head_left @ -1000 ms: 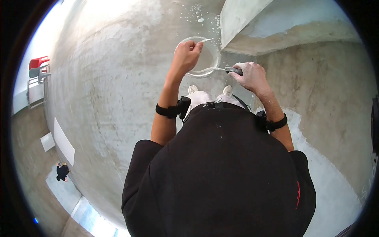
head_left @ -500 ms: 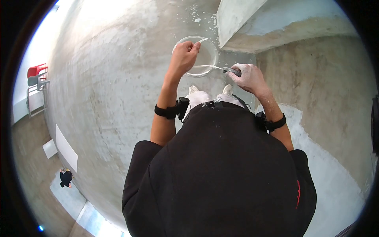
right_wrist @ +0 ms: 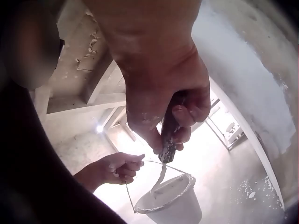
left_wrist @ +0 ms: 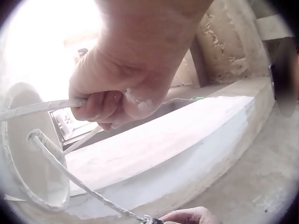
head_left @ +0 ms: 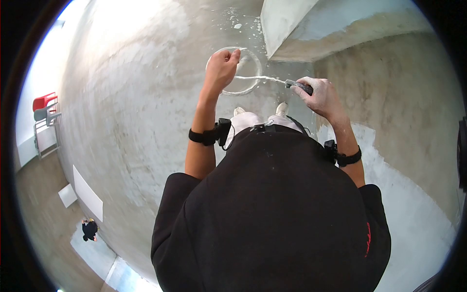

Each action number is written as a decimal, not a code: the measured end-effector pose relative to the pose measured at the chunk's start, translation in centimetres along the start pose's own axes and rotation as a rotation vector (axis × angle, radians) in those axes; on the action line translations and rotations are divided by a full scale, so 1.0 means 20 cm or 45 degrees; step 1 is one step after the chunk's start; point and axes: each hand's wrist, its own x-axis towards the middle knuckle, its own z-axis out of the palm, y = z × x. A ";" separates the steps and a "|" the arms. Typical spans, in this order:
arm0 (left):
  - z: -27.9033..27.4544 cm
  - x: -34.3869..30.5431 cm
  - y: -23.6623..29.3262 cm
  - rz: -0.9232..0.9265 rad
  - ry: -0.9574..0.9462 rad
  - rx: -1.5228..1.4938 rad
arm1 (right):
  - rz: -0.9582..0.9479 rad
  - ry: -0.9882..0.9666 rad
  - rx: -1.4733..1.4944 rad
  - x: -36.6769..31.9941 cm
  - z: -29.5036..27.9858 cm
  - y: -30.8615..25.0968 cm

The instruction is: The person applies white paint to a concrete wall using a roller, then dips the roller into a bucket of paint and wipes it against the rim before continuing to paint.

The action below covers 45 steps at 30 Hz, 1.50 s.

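A round white bucket hangs in front of the body, above the floor. The left hand has its fingers curled round the bucket's thin, white-coated bail. On the other side, the right hand grips the dark, white-smeared handle of a tool. The tool's narrow white-coated shaft slants over the rim into the bucket. Its lower end cannot be seen, and the left hand covers part of the rim in the head view.
Both shoes stand below the bucket. A pale block-like ledge rises ahead, by white splatters on the floor. Chairs, a white panel and another person are far off at the left.
The left hand and bucket have shifted slightly left in the head view. The right hand has drawn to the right with the tool, showing more of its white shaft. The surroundings have shifted too.
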 end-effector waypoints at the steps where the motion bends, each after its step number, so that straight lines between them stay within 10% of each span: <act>1: 0.00 0.00 0.01 0.006 -0.009 -0.001 | 0.014 0.007 0.046 -0.01 0.00 -0.01; 45: 0.00 0.00 0.06 0.020 -0.043 0.054 | 0.095 0.168 -0.064 -0.08 0.11 -0.06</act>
